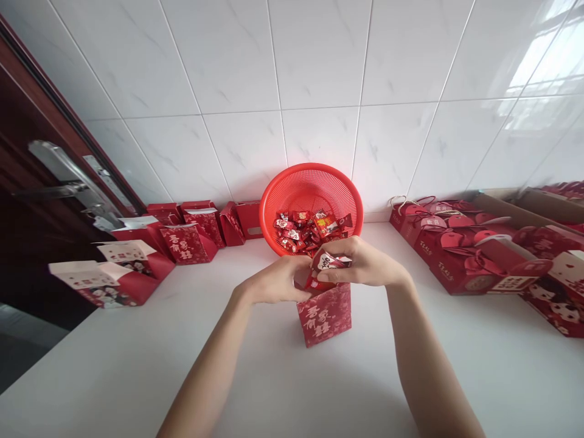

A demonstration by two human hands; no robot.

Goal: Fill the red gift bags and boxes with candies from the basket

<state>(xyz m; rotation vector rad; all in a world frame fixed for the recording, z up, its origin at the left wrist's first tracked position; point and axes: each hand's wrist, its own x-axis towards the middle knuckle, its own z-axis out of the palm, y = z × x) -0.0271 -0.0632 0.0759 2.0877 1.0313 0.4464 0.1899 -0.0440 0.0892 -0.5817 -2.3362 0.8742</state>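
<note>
A red paper candy box [325, 319] with pale lettering stands upright on the white tabletop, its top open. At its upper left edge, my left hand [276, 281] is closed on the rim, with some fingers hidden behind it. My right hand [365, 263] pinches a red-and-white wrapped candy [328, 261] right over the box's mouth; whether it holds more than one I cannot tell. Just behind both hands sits a red plastic basket [312, 170], tilted toward me, with many wrapped candies [301, 231] inside.
Several red paper boxes [189, 243] stand at the left, some with white flaps up [82, 274]. On the right are rows of red gift boxes [460, 255] with handles. A tiled wall [319, 73] rises behind the table; a dark door [27, 231] is at far left.
</note>
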